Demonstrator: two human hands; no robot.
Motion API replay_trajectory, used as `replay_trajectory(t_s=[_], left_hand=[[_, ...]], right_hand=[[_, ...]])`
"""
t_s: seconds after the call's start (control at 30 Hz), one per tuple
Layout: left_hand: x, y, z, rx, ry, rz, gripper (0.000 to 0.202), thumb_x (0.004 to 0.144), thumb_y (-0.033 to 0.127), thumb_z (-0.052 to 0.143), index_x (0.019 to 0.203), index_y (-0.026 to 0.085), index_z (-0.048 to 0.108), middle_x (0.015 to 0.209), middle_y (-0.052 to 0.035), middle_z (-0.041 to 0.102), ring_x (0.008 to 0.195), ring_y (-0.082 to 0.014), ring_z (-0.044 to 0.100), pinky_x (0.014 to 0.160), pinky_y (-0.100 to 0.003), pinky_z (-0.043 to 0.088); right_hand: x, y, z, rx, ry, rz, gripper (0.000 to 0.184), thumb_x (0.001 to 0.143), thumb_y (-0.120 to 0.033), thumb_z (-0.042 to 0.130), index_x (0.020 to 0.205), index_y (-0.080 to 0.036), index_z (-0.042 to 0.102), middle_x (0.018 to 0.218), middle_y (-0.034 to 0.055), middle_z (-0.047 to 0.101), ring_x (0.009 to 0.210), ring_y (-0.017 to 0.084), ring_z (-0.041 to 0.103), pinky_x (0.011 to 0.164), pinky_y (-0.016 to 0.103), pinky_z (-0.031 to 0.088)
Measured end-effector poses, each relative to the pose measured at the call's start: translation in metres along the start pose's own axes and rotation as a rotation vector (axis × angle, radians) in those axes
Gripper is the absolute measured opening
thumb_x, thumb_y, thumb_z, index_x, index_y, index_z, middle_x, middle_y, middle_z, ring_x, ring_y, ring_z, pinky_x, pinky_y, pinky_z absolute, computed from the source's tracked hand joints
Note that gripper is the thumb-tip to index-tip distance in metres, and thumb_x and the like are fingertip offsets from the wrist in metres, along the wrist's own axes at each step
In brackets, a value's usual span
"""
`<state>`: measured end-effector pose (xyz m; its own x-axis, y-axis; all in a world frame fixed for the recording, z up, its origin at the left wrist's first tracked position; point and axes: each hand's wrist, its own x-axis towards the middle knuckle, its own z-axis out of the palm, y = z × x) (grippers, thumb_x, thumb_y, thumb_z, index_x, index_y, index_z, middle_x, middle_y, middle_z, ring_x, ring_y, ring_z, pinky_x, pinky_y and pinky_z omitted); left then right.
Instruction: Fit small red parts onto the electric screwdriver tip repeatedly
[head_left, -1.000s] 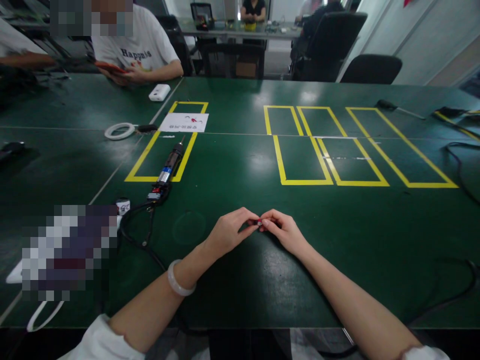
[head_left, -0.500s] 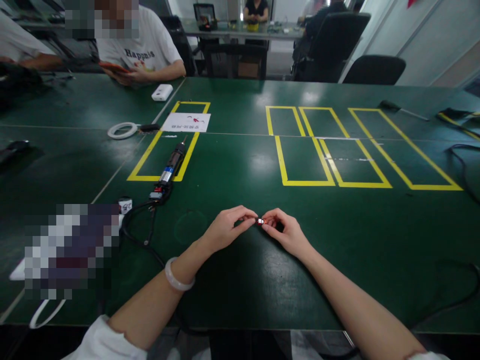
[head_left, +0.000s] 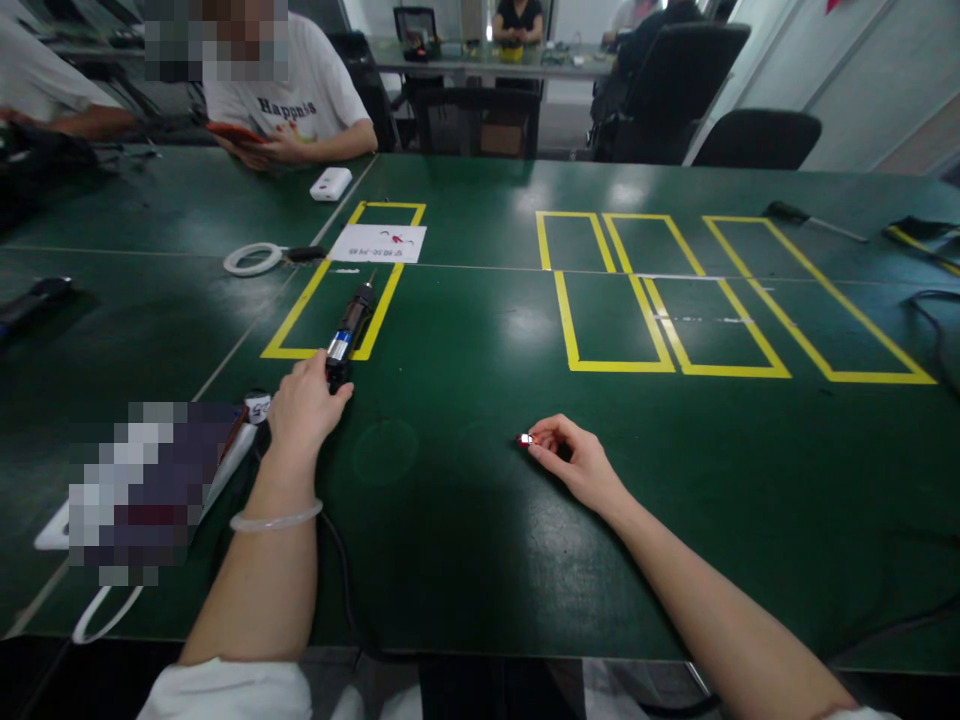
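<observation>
My right hand [head_left: 571, 462] rests on the green table [head_left: 480, 520] and pinches a tiny red and silver part [head_left: 525, 439] between thumb and fingertips. My left hand [head_left: 305, 404] has reached out to the left and closes round the rear end of a black electric screwdriver [head_left: 349, 323] with a blue band, which lies across the edge of a yellow taped rectangle. A black cable runs from the screwdriver back under my left forearm.
Yellow taped rectangles [head_left: 720, 300] mark the table's right half. A white tape roll [head_left: 251, 259], a paper sheet [head_left: 378, 243] and a white box [head_left: 331, 184] lie at the far left. A seated person [head_left: 289, 100] holds a phone there. Cables [head_left: 930, 330] lie at the right edge.
My left hand has let go of the small part and moved left to the screwdriver's rear end. My right hand stays put, still pinching the part.
</observation>
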<state>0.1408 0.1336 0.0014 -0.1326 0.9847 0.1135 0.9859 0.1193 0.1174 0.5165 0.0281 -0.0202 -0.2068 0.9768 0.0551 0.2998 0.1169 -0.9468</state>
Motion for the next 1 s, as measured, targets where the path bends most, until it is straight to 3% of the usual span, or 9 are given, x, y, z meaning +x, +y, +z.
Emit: replay_trajectory(t_s=[0.13,0.23,0.43,0.73,1.0], left_hand=[[0.006,-0.004,0.000,-0.001,-0.031,0.032,0.061,0.079,0.040,0.061,0.134,0.018,0.047,0.118,-0.0188,0.059,0.106,-0.0375,0.059,0.088,-0.051,0.049],[0.005,0.004,0.000,-0.033,-0.060,0.037,0.066,0.076,0.043,0.063,0.133,0.016,0.046,0.119,-0.0173,0.059,0.108,-0.0346,0.058,0.091,-0.048,0.049],[-0.018,0.048,-0.001,-0.072,-0.048,0.082,0.068,0.078,0.048,0.059,0.134,0.013,0.044,0.119,-0.0173,0.055,0.111,-0.0334,0.055,0.091,-0.045,0.048],[-0.064,0.119,0.005,-0.115,-0.052,0.403,0.074,0.081,0.051,0.059,0.142,0.015,0.038,0.121,-0.0150,0.052,0.108,-0.0299,0.053,0.084,-0.039,0.050],[-0.098,0.156,0.012,-0.239,-0.040,0.575,0.086,0.072,0.051,0.072,0.143,0.016,0.037,0.118,-0.0133,0.053,0.104,-0.0280,0.053,0.088,-0.040,0.049]], right_hand=[[0.000,0.000,0.000,0.006,0.004,-0.001,0.016,0.088,-0.031,0.064,0.099,-0.019,0.063,0.083,0.0027,0.065,0.072,0.015,0.057,0.066,0.028,0.046],[0.000,-0.001,0.000,0.020,0.004,0.008,0.016,0.087,-0.030,0.064,0.099,-0.018,0.063,0.083,0.0029,0.065,0.072,0.015,0.057,0.066,0.028,0.046],[0.001,0.001,0.001,0.026,0.024,0.001,0.017,0.088,-0.032,0.063,0.099,-0.019,0.063,0.083,0.0024,0.064,0.071,0.014,0.057,0.065,0.028,0.046],[0.004,0.001,-0.002,-0.108,0.091,-0.057,0.013,0.088,-0.027,0.063,0.099,-0.020,0.063,0.081,0.0017,0.062,0.070,0.015,0.056,0.066,0.029,0.046],[0.002,0.002,-0.002,-0.269,0.104,-0.136,0.011,0.089,-0.023,0.061,0.100,-0.021,0.062,0.087,0.0040,0.061,0.076,0.018,0.057,0.070,0.031,0.046]])
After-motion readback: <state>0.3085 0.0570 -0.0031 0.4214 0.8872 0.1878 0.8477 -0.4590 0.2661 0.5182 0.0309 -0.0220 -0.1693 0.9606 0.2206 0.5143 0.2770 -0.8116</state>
